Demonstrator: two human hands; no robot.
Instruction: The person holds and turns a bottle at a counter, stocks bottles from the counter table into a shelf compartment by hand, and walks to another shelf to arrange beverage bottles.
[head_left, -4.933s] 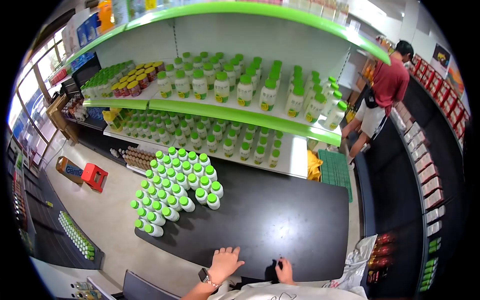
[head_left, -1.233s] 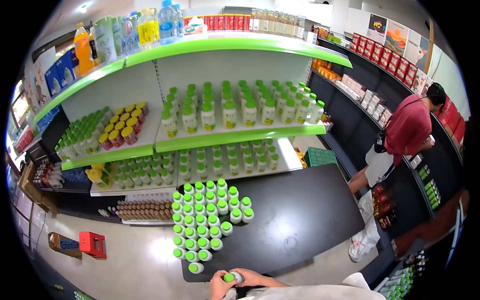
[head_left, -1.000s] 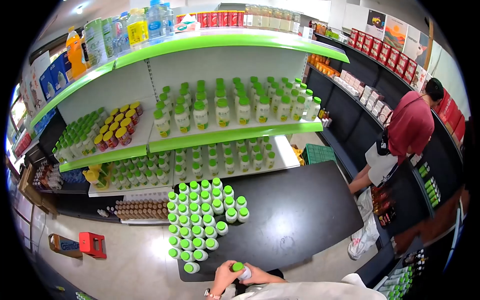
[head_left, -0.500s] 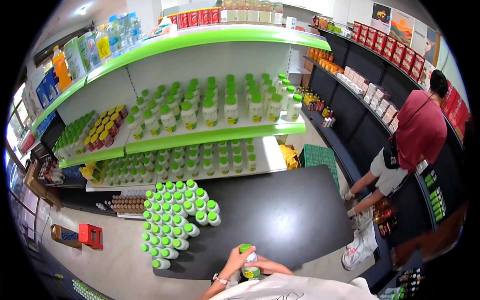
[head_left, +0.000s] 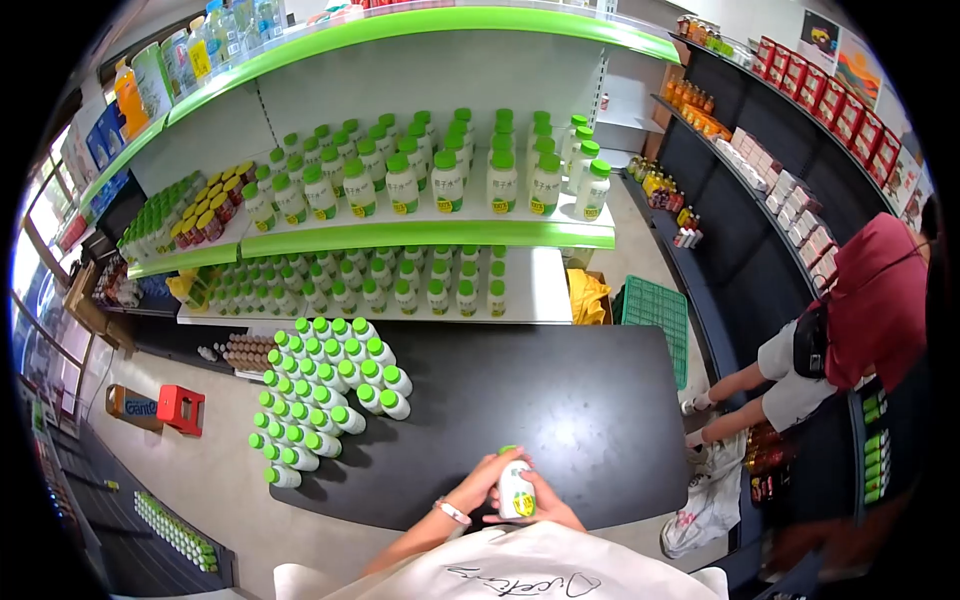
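A white bottle with a green cap and a yellow-green label (head_left: 517, 491) is held between both hands at the near edge of the black table (head_left: 540, 400). My left hand (head_left: 484, 480), with a band at its wrist, closes round the bottle's upper left side near the cap. My right hand (head_left: 550, 505) wraps its right side and lower part. The bottle stands nearly upright, its label turned to the camera. To the left on the table, many similar green-capped bottles (head_left: 318, 388) stand close together in rows.
Shelves with a green edge (head_left: 430, 232) hold more green-capped bottles behind the table. A person in a red shirt (head_left: 872, 300) bends at the dark shelving on the right. A green crate (head_left: 652, 318), a white bag (head_left: 705, 505) and a red stool (head_left: 181, 409) are on the floor.
The view has turned and tipped downward. The held bottle, earlier low between both hands, is now raised over the table edge with its label showing. The person in red appears closer to the right edge.
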